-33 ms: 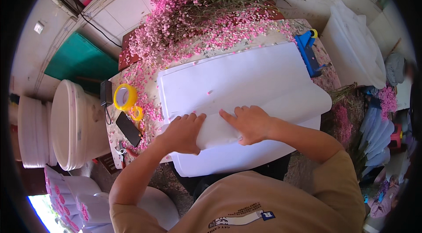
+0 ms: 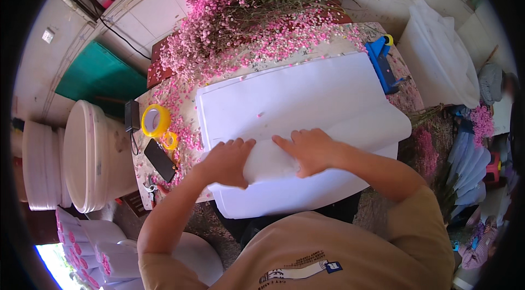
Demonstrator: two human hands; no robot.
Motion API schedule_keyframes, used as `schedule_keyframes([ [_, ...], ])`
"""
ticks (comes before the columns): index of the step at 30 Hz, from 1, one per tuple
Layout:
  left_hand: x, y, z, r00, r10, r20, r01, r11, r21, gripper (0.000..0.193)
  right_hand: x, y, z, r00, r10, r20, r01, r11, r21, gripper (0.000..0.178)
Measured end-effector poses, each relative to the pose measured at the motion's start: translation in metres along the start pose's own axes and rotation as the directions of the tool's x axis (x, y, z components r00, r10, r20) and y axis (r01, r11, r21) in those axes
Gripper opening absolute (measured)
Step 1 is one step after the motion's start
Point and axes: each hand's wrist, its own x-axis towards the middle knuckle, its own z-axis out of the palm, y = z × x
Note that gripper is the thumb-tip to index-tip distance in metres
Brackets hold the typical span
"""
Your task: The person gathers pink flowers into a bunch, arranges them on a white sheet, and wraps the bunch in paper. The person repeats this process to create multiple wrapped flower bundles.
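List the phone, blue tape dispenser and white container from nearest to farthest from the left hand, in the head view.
From the left hand:
1. Phone, to its left.
2. Blue tape dispenser, far right of the table.
3. White container, beyond the table's right edge.

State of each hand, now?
Left hand: on curled white paper, thumb and fingers apart; grip unclear.
Right hand: same paper, likewise apart; grip unclear.
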Motion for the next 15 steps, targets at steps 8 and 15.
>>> schedule_keyframes([
  [8,0.072,-0.039,-0.046,0.856,-0.176,0.486,0.302,0.933,-0.194,0.116,0.053,0.058,-0.027,0.995,0.025,0.095,-0.051,0.956,0.290,0.108],
  [15,0.055,-0.037,-0.023,0.920,-0.271,0.283,0.350,0.893,-0.283,0.115,0.054,0.057,-0.016,1.000,-0.011,0.018,0.006,0.965,0.264,0.119],
])
